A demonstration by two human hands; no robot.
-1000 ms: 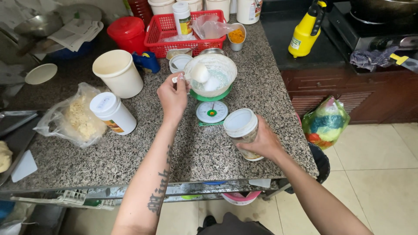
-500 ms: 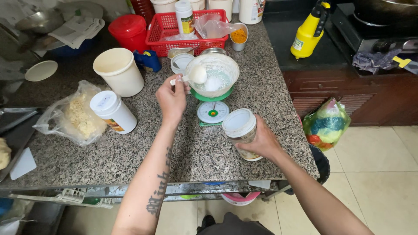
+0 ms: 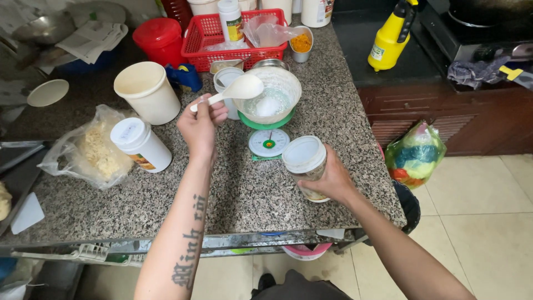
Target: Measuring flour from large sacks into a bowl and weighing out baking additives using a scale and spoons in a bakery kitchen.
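**Spoon over the bowl, jar in hand**

My left hand (image 3: pixel 201 123) pinches the handle of a white plastic spoon (image 3: pixel 236 90), its scoop raised at the rim of the clear glass bowl (image 3: pixel 268 94) holding white powder on the green kitchen scale (image 3: pixel 267 142). My right hand (image 3: pixel 328 179) wraps closed around a white-lidded round jar (image 3: pixel 306 164), standing upright on the speckled granite counter (image 3: pixel 239 194) just beside the scale.

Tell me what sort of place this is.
Most likely a working kitchen: a granite counter bears a dial kitchen scale with a bowl of white powder, and a stove stands at the far right.
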